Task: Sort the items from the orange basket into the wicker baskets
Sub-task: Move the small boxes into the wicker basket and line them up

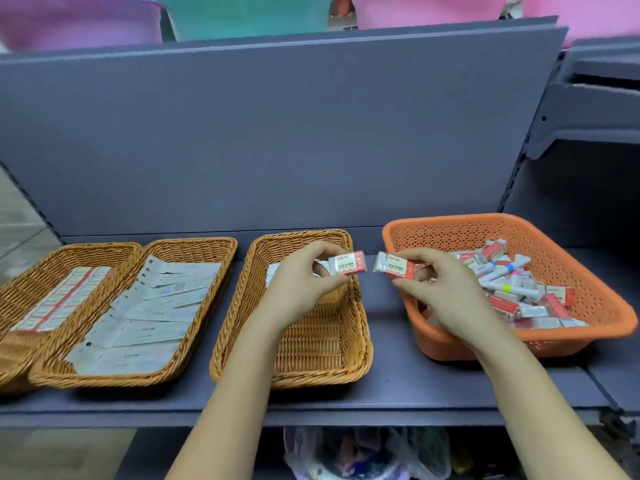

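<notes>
Both bare forearms reach forward from below, angled inward so the hands meet near the middle. The left hand [300, 282] is raised with its back toward us, thumb and fingers curled in a pinching grip on an eraser [346, 263]. The right hand [441, 289] sits just beside it at the same height, fingers curled, pinching a second eraser [394, 266]. The hands do not touch.

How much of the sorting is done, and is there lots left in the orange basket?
Partly done. The far-left wicker basket holds a row of red-and-white packets, and the middle wicker basket is lined with white packets. In hand: the left hand and right hand each pinch a 2B eraser, left eraser, right eraser. Left: the orange basket still holds a big pile.
</notes>
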`<state>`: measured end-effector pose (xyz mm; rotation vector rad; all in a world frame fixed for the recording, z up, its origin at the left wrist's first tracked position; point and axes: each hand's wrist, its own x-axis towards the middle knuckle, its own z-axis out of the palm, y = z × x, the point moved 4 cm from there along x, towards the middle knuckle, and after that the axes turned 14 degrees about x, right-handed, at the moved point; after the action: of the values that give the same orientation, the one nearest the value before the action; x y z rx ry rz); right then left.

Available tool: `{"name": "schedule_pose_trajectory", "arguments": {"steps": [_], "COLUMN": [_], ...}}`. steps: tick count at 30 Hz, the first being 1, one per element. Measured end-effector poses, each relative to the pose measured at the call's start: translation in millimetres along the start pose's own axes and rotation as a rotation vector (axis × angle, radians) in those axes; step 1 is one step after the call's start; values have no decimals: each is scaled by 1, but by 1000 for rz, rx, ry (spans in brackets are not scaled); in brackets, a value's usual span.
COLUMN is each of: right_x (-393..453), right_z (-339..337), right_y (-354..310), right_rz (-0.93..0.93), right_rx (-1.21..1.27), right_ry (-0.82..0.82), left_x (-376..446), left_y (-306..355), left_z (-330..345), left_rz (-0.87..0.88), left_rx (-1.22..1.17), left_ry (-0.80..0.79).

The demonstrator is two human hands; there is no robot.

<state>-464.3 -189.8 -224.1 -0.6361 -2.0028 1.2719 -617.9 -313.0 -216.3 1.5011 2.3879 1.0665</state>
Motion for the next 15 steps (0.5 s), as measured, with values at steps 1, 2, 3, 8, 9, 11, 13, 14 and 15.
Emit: {"name": "schedule_pose_trajectory", "arguments": {"steps": [1, 2, 3, 8, 9, 11, 13, 14, 15], "right_x": [2, 4, 6, 16, 17, 17, 16, 15, 14], "right_z": [4, 9, 15, 51, 59, 78, 100, 112, 124], "right_y": [-3, -5, -8, -18, -22, -31, -40, -45, -51], "right_rz": [-30, -66, -98, -158, -168, -185, -204, -211, -220], "right_rx": [-22, -50, -77, -170, -174, -182, -208, -224, -240], "right_ry": [-21, -43, -63, -158, -170, -195, -224, -239, -251], "left_x": [-2, -4, -6, -17, -20, -28, -36, -40, -45], "left_y": [-3, -8, -12, -38, -43, -54, -67, -75, -83], "left_z": [-6, -12, -18, -50, -57, -71, -84, -92, -100], "left_rz": [-20, -44, -65, -105, -110, -117, -106, -101, -96], "left_rx": [27, 59, 89, 152, 144, 145, 153, 154, 154], "left_ry": [15, 28, 40, 60, 61, 62, 77, 87, 92]}}
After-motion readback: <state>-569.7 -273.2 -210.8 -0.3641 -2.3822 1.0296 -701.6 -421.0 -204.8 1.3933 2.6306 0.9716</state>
